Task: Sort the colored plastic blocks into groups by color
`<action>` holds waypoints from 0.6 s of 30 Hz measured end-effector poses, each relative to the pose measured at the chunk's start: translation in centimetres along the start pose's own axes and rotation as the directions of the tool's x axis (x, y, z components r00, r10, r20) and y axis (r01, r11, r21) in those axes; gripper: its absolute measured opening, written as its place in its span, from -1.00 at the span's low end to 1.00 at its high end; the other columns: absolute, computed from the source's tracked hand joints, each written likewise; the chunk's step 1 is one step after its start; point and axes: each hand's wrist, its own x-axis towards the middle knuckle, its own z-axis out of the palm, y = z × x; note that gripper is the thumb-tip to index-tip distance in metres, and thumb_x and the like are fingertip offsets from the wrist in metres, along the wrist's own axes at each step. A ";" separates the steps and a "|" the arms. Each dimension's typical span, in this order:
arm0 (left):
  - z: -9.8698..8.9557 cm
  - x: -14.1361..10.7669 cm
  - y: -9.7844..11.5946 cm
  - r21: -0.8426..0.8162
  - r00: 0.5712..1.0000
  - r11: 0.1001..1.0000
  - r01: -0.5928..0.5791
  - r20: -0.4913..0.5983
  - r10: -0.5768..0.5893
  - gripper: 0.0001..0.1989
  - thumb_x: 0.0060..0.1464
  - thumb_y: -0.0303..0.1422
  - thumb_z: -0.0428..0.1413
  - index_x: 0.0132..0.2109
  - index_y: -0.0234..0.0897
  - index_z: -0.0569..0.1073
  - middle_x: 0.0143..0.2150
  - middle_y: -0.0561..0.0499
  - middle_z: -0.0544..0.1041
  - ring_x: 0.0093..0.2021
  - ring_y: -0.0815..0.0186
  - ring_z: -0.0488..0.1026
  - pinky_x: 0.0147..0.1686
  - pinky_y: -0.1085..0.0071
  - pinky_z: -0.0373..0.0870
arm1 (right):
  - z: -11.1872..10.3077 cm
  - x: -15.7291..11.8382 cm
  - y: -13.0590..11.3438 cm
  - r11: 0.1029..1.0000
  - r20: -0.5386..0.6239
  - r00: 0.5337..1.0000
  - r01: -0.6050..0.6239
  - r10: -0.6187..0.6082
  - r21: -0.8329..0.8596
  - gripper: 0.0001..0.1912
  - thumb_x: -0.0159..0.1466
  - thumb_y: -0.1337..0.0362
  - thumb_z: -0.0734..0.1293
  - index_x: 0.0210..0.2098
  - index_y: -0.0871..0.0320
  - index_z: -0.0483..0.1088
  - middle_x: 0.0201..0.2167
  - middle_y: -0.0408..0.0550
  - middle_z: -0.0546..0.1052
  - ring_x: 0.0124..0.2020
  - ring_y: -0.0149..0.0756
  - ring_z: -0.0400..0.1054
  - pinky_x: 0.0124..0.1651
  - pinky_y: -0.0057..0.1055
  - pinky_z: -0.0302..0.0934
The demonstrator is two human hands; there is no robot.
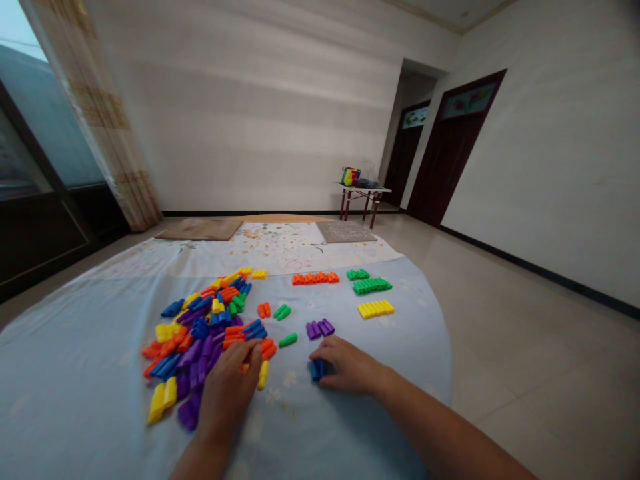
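My right hand (347,365) grips a small blue group of plastic tube-like pieces (318,371) on the blue cloth, thumb and fingers at its sides. Just beyond it lies a row of purple pieces (320,329). At the right edge of a mixed heap, my left hand (231,377) has its fingers curled down among orange pieces (269,348). What those fingers hold, if anything, is hidden. A yellow piece (263,375) lies beside the left fingertips. Purple pieces (203,363) of the heap show left of that hand. One loose green piece (289,340) lies between the hands.
Sorted rows lie farther back: orange pieces (315,279), green pieces (373,286) and yellow pieces (376,309). Two mats, a brown mat (200,230) and a grey mat (345,232), rest at the far side of the cloth-covered table (400,393). A small side table (367,189) stands beyond.
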 end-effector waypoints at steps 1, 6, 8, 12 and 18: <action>0.0 0.0 0.0 0.000 1.000 1.000 -0.002 0.003 0.002 -0.72 0.10 -0.20 -0.06 -0.20 -0.21 0.46 -0.22 0.00 0.52 -0.17 0.28 0.45 -0.16 0.39 0.37 | -0.2 0.0 0.0 1.000 0.001 1.000 -0.004 0.004 0.011 -0.46 0.01 0.20 0.44 0.00 0.13 0.37 -0.10 0.06 0.42 -0.05 -0.18 0.28 0.02 -0.33 0.15; 0.0 0.1 -0.1 -0.001 1.000 1.000 -0.024 -0.008 0.024 -0.73 0.09 -0.21 -0.06 -0.21 -0.22 0.46 -0.22 -0.01 0.53 -0.18 0.28 0.46 -0.17 0.39 0.37 | -1.9 1.5 1.4 0.997 -0.175 0.983 -0.037 0.047 0.062 -0.50 0.06 0.17 0.41 -0.01 0.11 0.36 -0.06 0.03 0.42 -0.04 -0.21 0.27 0.04 -0.28 0.13; 0.1 0.1 -0.1 -0.001 1.000 1.000 -0.016 -0.004 0.016 -0.73 0.09 -0.21 -0.06 -0.21 -0.21 0.46 -0.22 -0.01 0.53 -0.18 0.28 0.46 -0.18 0.39 0.38 | -2.4 2.6 2.3 0.998 -0.196 0.978 -0.069 0.070 0.015 -0.50 0.05 0.25 0.42 0.00 0.13 0.36 -0.03 0.06 0.40 0.01 -0.18 0.24 0.08 -0.24 0.09; 0.1 0.1 -0.2 -0.014 1.000 1.000 0.018 0.016 -0.018 -0.72 0.09 -0.20 -0.07 -0.21 -0.19 0.47 -0.21 0.01 0.53 -0.17 0.28 0.46 -0.17 0.39 0.38 | -2.6 4.9 3.5 0.996 -0.048 0.998 -0.042 0.038 -0.082 -0.38 -0.03 0.31 0.45 0.05 0.16 0.33 0.08 0.09 0.33 0.10 -0.12 0.17 0.13 -0.24 0.02; -0.3 0.1 0.1 -0.050 0.998 0.997 0.056 0.030 -0.054 -0.72 0.10 -0.19 -0.06 -0.20 -0.20 0.47 -0.20 -0.01 0.53 -0.15 0.26 0.45 -0.13 0.35 0.37 | -2.3 6.6 4.1 0.993 0.060 0.998 0.019 -0.012 -0.118 -0.55 -0.02 0.33 0.43 -0.09 0.13 0.43 -0.19 -0.04 0.49 -0.13 -0.22 0.31 -0.04 -0.34 0.13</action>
